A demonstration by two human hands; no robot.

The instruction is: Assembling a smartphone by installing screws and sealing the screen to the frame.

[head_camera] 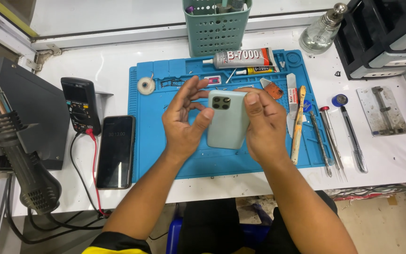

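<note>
A pale green phone (228, 123) is held back side up above the blue work mat (146, 99), its dark camera block at the top left. My right hand (264, 124) grips its right edge, thumb pressed on the back. My left hand (184, 117) touches the phone's left edge with the thumb, its fingers spread apart.
A black phone (115, 151) lies left of the mat, beside a multimeter (80, 104) with red lead. A hot-air gun (15, 155) hangs at far left. Glue tubes (240, 59), a green basket (216, 26), a glass bottle (322, 30), screwdrivers and tweezers (327, 141), a metal jig (385, 111).
</note>
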